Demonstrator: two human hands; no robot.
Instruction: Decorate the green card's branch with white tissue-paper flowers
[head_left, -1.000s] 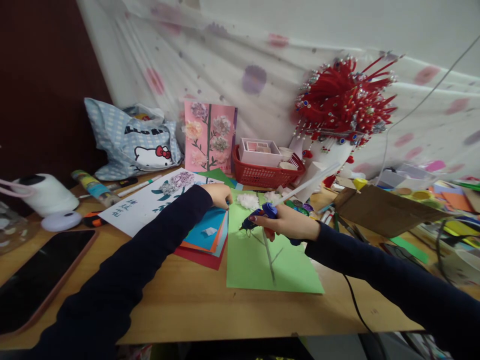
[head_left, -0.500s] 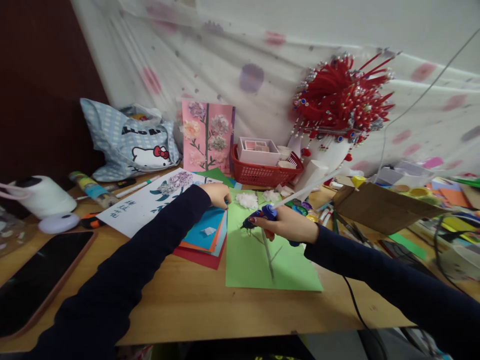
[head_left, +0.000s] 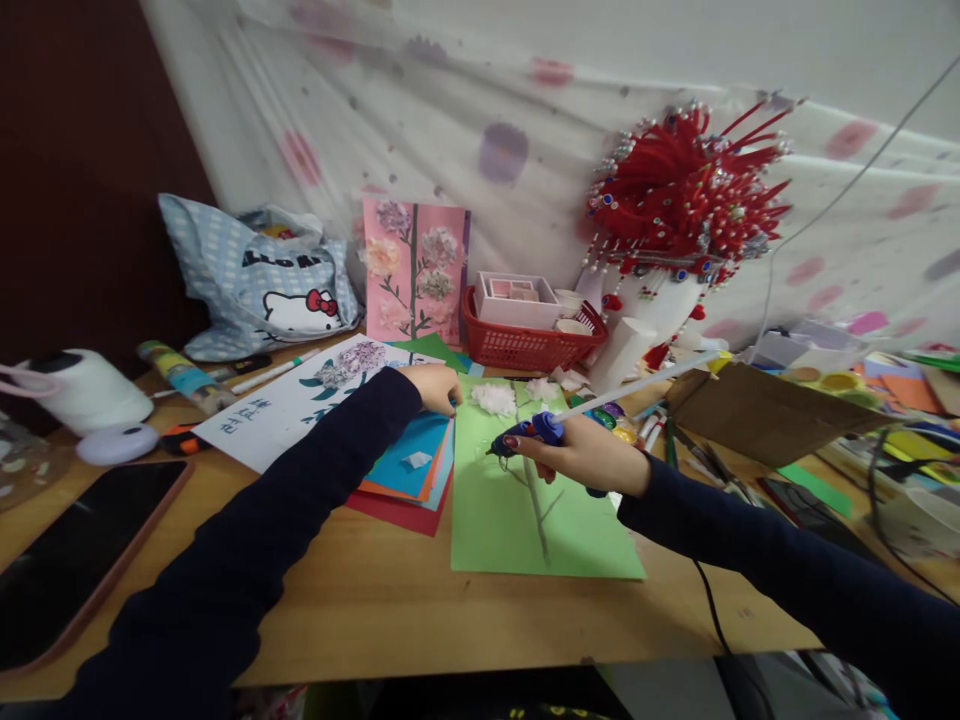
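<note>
At your left, a smartphone (head_left: 86,560) lies flat; farther back you see a blue-checked Hello Kitty bag (head_left: 262,285). Ahead, a red plastic basket (head_left: 517,350) holds a white box (head_left: 517,314), left of a beaded red headdress (head_left: 679,195) on a white stand (head_left: 660,305).

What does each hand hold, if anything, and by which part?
The right hand grips the glue gun by its handle; whether the left hand holds anything is unclear.
</note>
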